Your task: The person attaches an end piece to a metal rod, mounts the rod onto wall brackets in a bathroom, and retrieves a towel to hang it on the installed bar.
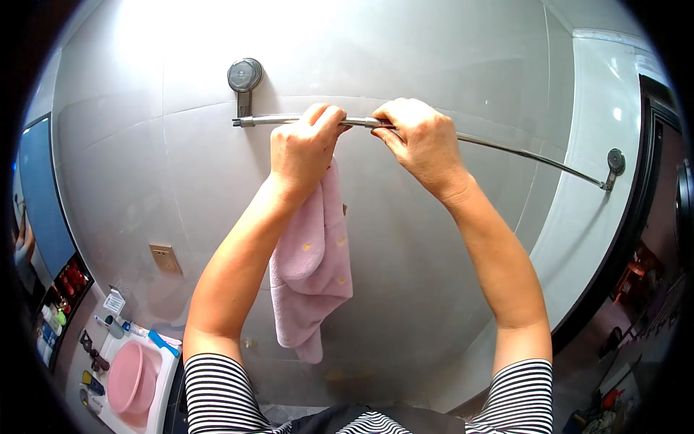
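A shiny metal towel rail runs across the grey tiled wall at about head height. My left hand is closed around its left part, the fingers curled over the top. Below that wrist hangs a pink towel with small yellow marks. The towel's upper end is behind my left hand, so I cannot tell whether the fingers hold it as well. My right hand pinches the rail just right of a thicker metal collar, thumb below and fingers above. A short gap separates the two hands.
Round dark mounts carry the rail at both ends. Lower left, a pink basin stands in a white sink beside toiletries. A wall socket sits above it. A dark door frame borders the right.
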